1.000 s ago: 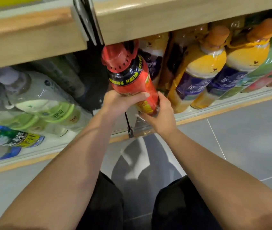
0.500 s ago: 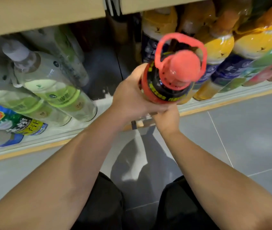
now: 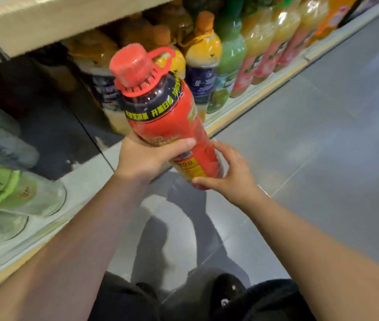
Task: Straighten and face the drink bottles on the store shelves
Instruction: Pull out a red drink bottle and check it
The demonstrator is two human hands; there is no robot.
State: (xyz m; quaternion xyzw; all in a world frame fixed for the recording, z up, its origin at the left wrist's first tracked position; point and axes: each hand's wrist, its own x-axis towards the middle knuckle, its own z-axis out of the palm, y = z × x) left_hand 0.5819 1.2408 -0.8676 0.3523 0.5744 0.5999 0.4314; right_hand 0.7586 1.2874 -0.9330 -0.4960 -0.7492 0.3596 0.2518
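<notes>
A large red-labelled drink bottle (image 3: pixel 165 112) with a red cap and carry loop is held out in front of the bottom shelf, tilted with its cap toward me. My left hand (image 3: pixel 146 158) wraps around its lower middle. My right hand (image 3: pixel 232 174) cups its base from the right, fingers spread against it. Behind it stand yellow bottles with orange caps (image 3: pixel 203 59) and green and pink bottles (image 3: pixel 232 56) in a row on the shelf.
Clear bottles with green labels (image 3: pixel 14 195) stand on the shelf at left, beside a dark empty gap (image 3: pixel 54 126). A wooden shelf board (image 3: pixel 52 22) hangs overhead. Grey tiled floor (image 3: pixel 323 135) spreads to the right. My knees are at the bottom edge.
The red bottle has come out of the shelf gap and away from the shelf, tilting toward me. Both hands stayed on it, and my view has swung right.
</notes>
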